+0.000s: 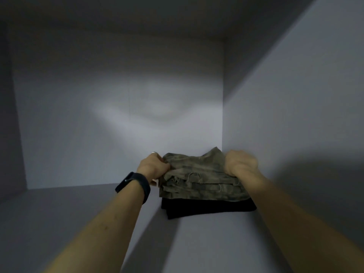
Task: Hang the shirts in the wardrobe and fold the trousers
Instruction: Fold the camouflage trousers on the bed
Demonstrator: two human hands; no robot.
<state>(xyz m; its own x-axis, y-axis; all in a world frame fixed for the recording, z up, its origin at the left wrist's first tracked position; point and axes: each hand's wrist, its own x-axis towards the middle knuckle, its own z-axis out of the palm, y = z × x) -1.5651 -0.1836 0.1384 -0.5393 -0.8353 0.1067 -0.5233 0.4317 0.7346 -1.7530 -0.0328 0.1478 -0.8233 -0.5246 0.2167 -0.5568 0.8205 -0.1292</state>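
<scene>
The shelf [78,213] is a deep box closed by a left wall [9,115], a back wall [118,115], a right wall [295,95] and a top panel [118,16] high above. Its whole left half and front lie open, and there is much free height over the clothes. The trousers [199,174] sit far back on the right. Their right end is just beside the right wall and their rear edge is near the back wall, so the free room is to the left and toward the person. The panels are smooth, flat and pale grey, with a bright patch of light on the back wall and shadow along the edges. The trousers are a soft, creased camouflage cloth in olive and brown, folded into a thick, uneven bundle with stacked layers and belt loops showing at the front edge. They lie on a black garment [208,207], folded flat, whose front edge juts out beneath them; what kind of garment it is cannot be told. The left hand [152,167] pinches the bundle's left end with curled fingers. It wears a ring [154,153], and a black wristband [136,184] circles that wrist. The right hand [241,162], somewhat blurred, curls over the right end and grips it, fingertips hidden in the cloth.
</scene>
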